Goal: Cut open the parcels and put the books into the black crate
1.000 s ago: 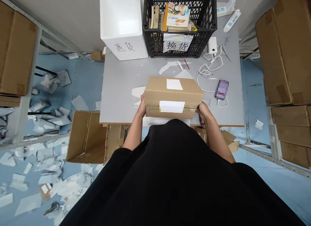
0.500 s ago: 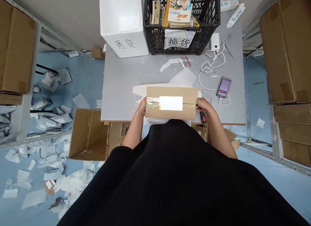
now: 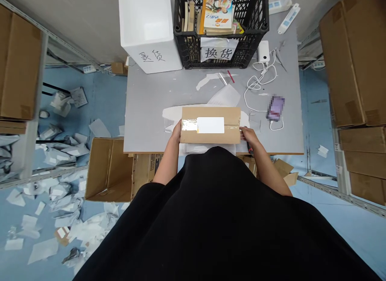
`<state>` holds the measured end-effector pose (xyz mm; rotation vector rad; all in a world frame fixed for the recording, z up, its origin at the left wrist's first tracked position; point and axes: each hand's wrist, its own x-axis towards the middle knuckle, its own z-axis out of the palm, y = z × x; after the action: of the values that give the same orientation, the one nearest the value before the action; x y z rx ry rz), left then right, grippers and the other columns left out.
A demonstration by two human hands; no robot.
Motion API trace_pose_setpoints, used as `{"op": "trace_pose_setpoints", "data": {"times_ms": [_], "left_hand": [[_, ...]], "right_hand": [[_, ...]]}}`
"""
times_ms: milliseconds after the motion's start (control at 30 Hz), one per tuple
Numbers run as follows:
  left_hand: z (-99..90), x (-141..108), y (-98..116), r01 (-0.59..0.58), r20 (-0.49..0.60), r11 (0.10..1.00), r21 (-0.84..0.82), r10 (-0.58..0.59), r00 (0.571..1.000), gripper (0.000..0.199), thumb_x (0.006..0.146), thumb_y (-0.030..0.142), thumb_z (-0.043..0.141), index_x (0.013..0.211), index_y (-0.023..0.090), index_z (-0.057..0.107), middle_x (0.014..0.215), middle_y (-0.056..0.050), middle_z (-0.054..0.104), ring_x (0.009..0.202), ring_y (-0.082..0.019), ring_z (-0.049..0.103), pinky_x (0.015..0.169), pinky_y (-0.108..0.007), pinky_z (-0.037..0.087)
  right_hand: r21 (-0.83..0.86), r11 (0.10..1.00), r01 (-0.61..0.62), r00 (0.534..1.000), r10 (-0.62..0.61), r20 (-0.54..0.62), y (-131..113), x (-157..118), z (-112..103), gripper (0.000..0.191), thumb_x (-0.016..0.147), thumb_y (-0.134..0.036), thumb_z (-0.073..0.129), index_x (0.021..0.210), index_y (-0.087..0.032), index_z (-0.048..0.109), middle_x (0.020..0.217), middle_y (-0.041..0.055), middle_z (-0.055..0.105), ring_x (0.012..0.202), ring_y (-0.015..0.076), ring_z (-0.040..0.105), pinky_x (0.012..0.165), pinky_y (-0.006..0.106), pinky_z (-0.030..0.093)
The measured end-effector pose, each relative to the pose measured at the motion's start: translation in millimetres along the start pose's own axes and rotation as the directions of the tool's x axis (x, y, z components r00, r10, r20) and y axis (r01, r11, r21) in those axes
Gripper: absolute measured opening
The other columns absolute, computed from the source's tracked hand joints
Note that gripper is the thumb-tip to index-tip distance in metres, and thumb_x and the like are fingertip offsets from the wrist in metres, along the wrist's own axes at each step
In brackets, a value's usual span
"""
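Note:
A brown cardboard box (image 3: 232,137) with a blank-looking white label (image 3: 210,125) and clear tape on its left part is above the front of the table. My left hand (image 3: 176,132) is closed on the box's left end. At the opposite end, my right hand (image 3: 247,135) grips the box, with its fingertips partly hidden by the edge. Just below my right hand shows a red and black tool (image 3: 250,148), mostly covered; its kind cannot be made out. White packaging (image 3: 173,113) lies under and behind the box.
On the grey table (image 3: 147,91) stand a white bin (image 3: 152,57) and a black crate (image 3: 223,63) with books. A phone (image 3: 276,108) on a white cable lies right. An open carton (image 3: 102,168) stands left, near scattered paper and bags. Shelves with cartons flank both sides.
The box has tipped slightly and its right end has shifted left along with my right hand. The red and black tool is now more covered. My left hand has stayed nearly in place.

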<state>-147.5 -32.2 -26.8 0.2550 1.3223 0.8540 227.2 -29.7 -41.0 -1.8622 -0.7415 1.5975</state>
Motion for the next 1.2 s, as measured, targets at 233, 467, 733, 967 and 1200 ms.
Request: {"op": "trace_pose_setpoints", "data": {"times_ms": [233,467,733,967,1200], "left_hand": [[0.5,-9.9,-5.4,-0.049,0.065,0.998,-0.035,0.052,0.997,0.067,0.084,0.069,0.056,0.123,0.015,0.063,0.104,-0.01,0.076,0.101,-0.029,0.072,0.091,-0.039,0.057],[-10.1,-34.0,0.2,-0.331,0.209,0.936,0.118,0.302,0.93,0.076,0.083,0.06,0.065,0.147,0.025,0.047,0.138,-0.008,0.064,0.129,-0.031,0.059,0.111,-0.044,0.045],[-25.0,-30.1,-10.2,-0.359,0.203,0.889,0.283,0.31,0.929,0.088,0.075,0.04,0.075,0.154,0.028,0.038,0.149,-0.007,0.055,0.135,-0.031,0.053,0.115,-0.045,0.042],[-28.2,-29.5,-7.0,-0.434,0.26,0.845,0.313,0.363,0.895,0.094,0.077,0.041,0.075,0.158,0.035,0.028,0.158,-0.004,0.043,0.141,-0.033,0.045,0.116,-0.049,0.039],[-30.8,-29.7,-1.9,-0.524,0.32,0.772,0.359,0.426,0.846,0.1,0.078,0.044,0.074,0.16,0.042,0.018,0.165,-0.002,0.031,0.147,-0.036,0.036,0.121,-0.055,0.029]], "right_hand": [[-0.64,0.767,0.048,0.875,-0.342,-0.344,70.8,-6.0,-28.4,0.035,0.077,-0.022,0.05,0.104,-0.015,0.071,0.109,0.0163,0.067,0.11,0.0284,0.058,0.103,0.042,0.042],[-0.775,0.629,-0.067,0.879,-0.33,-0.345,91.4,-0.9,-41.2,0.047,0.083,-0.031,0.051,0.124,-0.01,0.055,0.122,0.0232,0.055,0.114,0.0343,0.05,0.098,0.047,0.039],[-0.713,0.696,-0.086,0.917,-0.225,-0.33,66.3,-4.2,-25.2,0.041,0.076,-0.03,0.053,0.114,-0.016,0.046,0.107,0.0144,0.06,0.093,0.0286,0.06,0.082,0.04,0.047],[-0.665,0.683,0.302,0.869,-0.484,-0.102,-19.4,-44.2,-32.4,0.059,0.09,-0.038,0.044,0.144,-0.019,0.031,0.105,0.0097,0.069,0.081,0.0239,0.068,0.077,0.038,0.053],[-0.808,-0.089,0.583,0.73,-0.378,0.569,-124.3,-117.4,52.8,0.06,0.098,-0.031,0.037,0.158,-0.029,0.029,0.126,0.012,0.066,0.095,0.0279,0.066,0.074,0.035,0.049]]}}
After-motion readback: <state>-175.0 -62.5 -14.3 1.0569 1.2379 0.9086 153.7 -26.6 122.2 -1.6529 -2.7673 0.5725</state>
